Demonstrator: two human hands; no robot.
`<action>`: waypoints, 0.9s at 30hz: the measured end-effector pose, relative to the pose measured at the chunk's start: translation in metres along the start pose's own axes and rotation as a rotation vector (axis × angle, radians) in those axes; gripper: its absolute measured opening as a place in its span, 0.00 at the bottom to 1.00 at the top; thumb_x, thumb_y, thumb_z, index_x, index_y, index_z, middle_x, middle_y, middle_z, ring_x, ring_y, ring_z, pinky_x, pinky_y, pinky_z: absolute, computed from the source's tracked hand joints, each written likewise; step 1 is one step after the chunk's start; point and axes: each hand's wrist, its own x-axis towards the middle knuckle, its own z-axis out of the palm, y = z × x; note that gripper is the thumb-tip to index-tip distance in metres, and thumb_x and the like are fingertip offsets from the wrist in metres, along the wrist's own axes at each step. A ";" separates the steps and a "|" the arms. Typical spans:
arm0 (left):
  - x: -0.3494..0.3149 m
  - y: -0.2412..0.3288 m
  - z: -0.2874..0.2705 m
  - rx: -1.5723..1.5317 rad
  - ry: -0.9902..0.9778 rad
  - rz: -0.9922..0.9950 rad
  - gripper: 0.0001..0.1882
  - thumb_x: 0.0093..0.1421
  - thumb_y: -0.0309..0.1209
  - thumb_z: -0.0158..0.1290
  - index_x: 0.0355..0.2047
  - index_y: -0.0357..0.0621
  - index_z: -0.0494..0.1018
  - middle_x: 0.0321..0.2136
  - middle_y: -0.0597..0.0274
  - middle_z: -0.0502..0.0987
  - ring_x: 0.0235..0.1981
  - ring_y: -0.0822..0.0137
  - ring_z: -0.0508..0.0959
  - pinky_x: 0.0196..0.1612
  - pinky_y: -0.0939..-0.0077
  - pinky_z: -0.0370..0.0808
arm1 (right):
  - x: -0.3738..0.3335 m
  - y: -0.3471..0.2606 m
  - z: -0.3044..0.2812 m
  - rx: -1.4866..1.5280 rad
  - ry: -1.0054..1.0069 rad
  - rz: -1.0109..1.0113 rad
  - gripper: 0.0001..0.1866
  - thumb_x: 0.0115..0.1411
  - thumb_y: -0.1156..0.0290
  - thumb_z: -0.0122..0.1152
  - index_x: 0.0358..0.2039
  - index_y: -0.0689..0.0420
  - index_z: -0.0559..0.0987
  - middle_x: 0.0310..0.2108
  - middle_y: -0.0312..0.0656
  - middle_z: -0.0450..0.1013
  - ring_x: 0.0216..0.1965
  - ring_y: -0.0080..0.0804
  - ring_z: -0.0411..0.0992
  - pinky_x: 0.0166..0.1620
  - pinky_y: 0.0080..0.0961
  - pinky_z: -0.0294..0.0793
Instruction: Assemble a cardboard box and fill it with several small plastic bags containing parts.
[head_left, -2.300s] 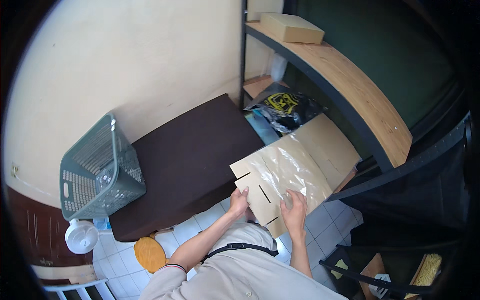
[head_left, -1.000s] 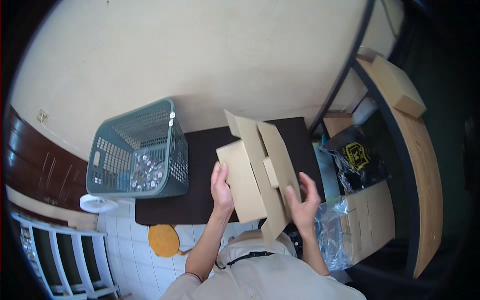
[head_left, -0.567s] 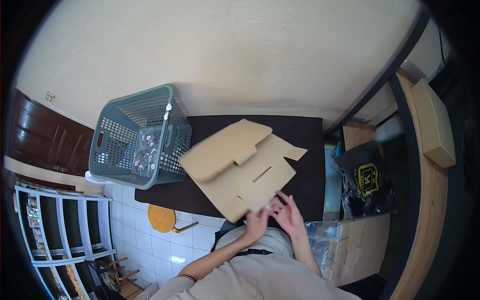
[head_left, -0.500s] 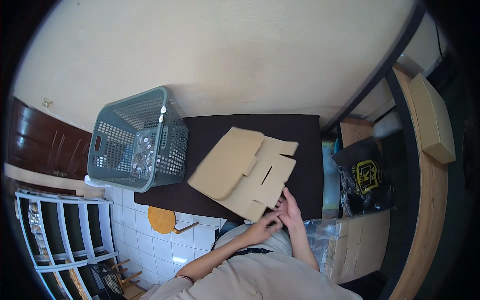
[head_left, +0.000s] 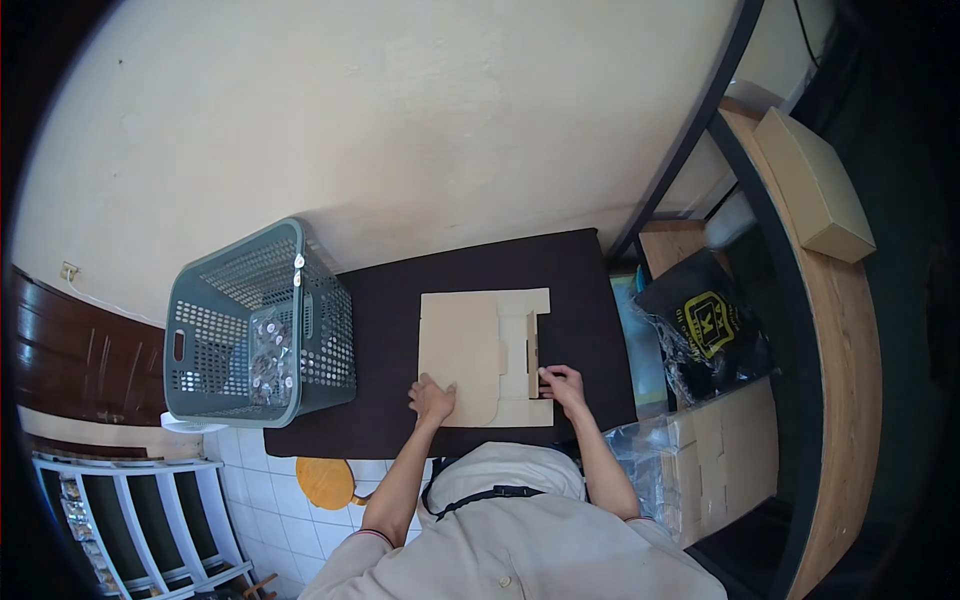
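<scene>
A flat, unfolded cardboard box (head_left: 460, 340) lies squared up on the dark-covered table (head_left: 385, 275) in front of me. Its large panel is on the left, and a narrow slotted side flap (head_left: 532, 350) on the right is bent upward. My left hand (head_left: 432, 400) rests on the lower left corner of the large panel, fingers spread and pressing down. At the lower end of the raised flap, my right hand (head_left: 563, 388) pinches the cardboard between thumb and fingers. Part of the right fingertips is hidden by the flap.
A grey-green perforated basket (head_left: 330, 350) holding a clear bag of small items (head_left: 270, 355) stands on the table's left. Right of the table are a black plastic bag (head_left: 705, 310), stacked cardboard (head_left: 725, 455) and a wooden shelf (head_left: 850, 400) bearing a box (head_left: 815, 185). An orange stool (head_left: 325, 482) sits below.
The cardboard, tilted and raised before, now lies flat and straight on the table. My left hand has moved left onto its panel; my right hand has taken hold of the side flap, now bent up.
</scene>
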 end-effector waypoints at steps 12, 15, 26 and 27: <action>0.017 -0.005 -0.010 0.035 -0.136 0.069 0.52 0.50 0.48 0.74 0.64 0.36 0.57 0.59 0.32 0.62 0.60 0.34 0.66 0.60 0.43 0.73 | -0.018 -0.015 0.035 -0.082 -0.035 -0.137 0.25 0.60 0.54 0.75 0.54 0.53 0.83 0.43 0.39 0.80 0.44 0.33 0.79 0.47 0.31 0.81; 0.018 0.000 -0.014 0.031 -0.203 0.081 0.52 0.50 0.49 0.74 0.65 0.37 0.57 0.59 0.32 0.62 0.61 0.34 0.66 0.61 0.39 0.70 | -0.016 -0.012 0.044 -0.458 0.168 -0.218 0.32 0.52 0.51 0.80 0.54 0.53 0.83 0.43 0.43 0.80 0.45 0.35 0.79 0.48 0.33 0.80; -0.026 0.047 0.007 0.109 -0.152 0.388 0.64 0.46 0.56 0.72 0.73 0.39 0.50 0.74 0.24 0.38 0.76 0.27 0.34 0.67 0.15 0.36 | -0.008 -0.008 0.054 -0.574 0.229 -0.303 0.40 0.42 0.49 0.85 0.53 0.55 0.81 0.45 0.51 0.79 0.45 0.42 0.79 0.49 0.38 0.80; -0.026 0.051 0.011 0.094 -0.190 0.403 0.64 0.46 0.56 0.71 0.74 0.40 0.49 0.74 0.23 0.36 0.75 0.26 0.32 0.66 0.13 0.33 | -0.009 -0.006 0.058 -0.640 0.266 -0.362 0.42 0.41 0.48 0.85 0.54 0.55 0.81 0.45 0.52 0.79 0.45 0.44 0.79 0.48 0.38 0.80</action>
